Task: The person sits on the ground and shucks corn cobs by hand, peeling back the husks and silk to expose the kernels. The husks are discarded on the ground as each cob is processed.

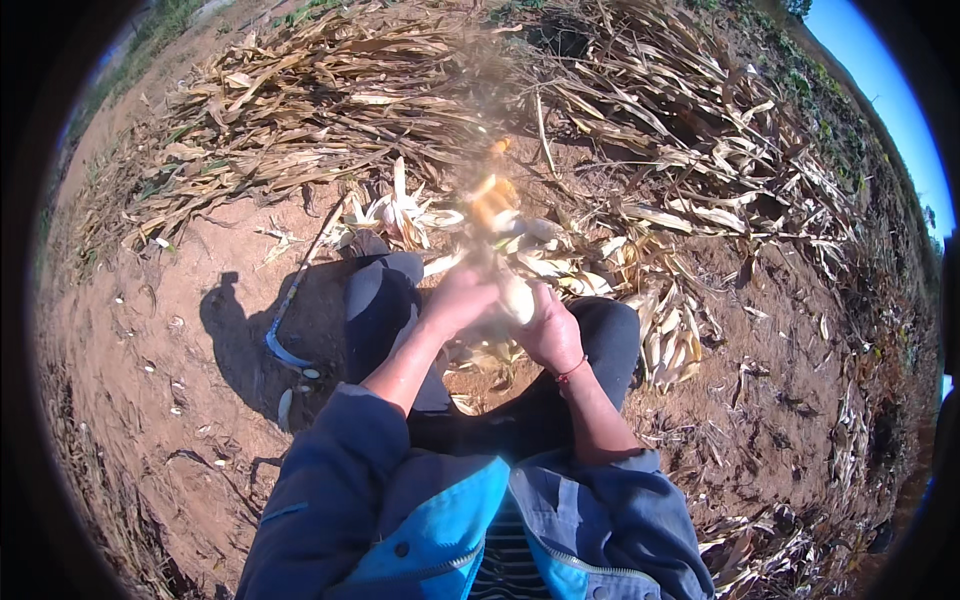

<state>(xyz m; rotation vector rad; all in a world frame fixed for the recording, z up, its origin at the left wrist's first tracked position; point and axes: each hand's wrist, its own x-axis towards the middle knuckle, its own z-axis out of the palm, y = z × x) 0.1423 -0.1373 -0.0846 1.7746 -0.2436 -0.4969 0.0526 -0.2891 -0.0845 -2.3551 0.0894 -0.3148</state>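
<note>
A pale ear of corn in its husk (517,298) is between my two hands, above my bent knees. My right hand (553,330) grips its lower part from the right and wears a red string on the wrist. From the left, my left hand (459,294) reaches to the ear's upper side; it is blurred, and its fingertips and what they hold cannot be made out. Just beyond the hands, orange-yellow ears of corn (493,202) lie on the ground, smeared by a blurred patch. Loose pale husks (401,214) lie beyond my left knee.
A sickle (289,351) with a curved blade lies on bare soil at the left. Dry corn stalks are heaped at the far left (322,97) and far right (675,112). More husks (670,337) lie beside my right knee. Scattered husk bits (757,547) are at the lower right.
</note>
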